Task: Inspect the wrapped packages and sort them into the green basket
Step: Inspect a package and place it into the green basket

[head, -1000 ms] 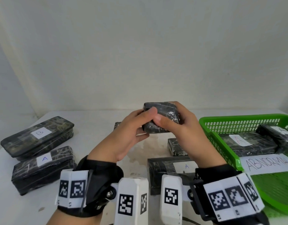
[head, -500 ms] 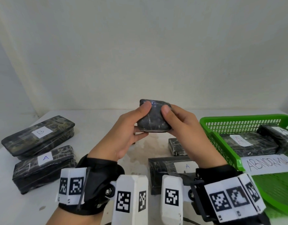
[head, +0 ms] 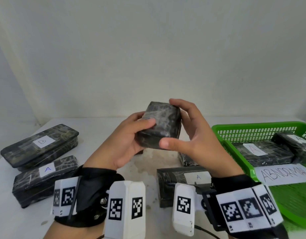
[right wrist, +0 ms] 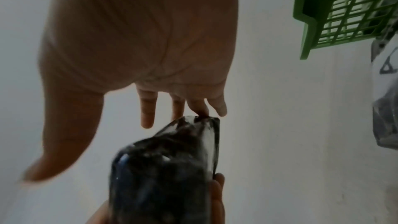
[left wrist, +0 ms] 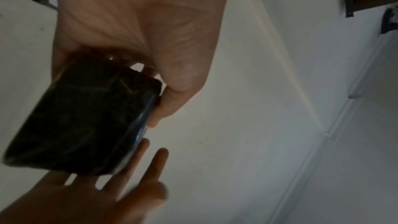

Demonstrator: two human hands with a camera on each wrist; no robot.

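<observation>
A small black wrapped package [head: 161, 128] is held up over the table's middle, with a broad face toward me. My left hand [head: 143, 120] grips its left side, thumb on the front. In the left wrist view the package [left wrist: 81, 117] sits in the left hand [left wrist: 150, 91]. My right hand [head: 181, 121] is spread round the right side, its fingers straight. The right wrist view shows the right hand [right wrist: 183, 108] touching the package [right wrist: 168, 168] with one fingertip, thumb apart. The green basket [head: 223, 140] stands to the right and holds two packages [head: 262, 152].
On the left lie a package marked B [head: 40, 144] and one marked A [head: 45, 175]. Another A package [head: 183, 180] and a small one [head: 186, 159] lie under my hands. A paper reading ABNORMAL [head: 285, 173] lies on the basket's near rim.
The package has been turned from lying flat between both thumbs to standing with its broad face toward me. My right hand let go of its pinch and spread; the left kept its hold.
</observation>
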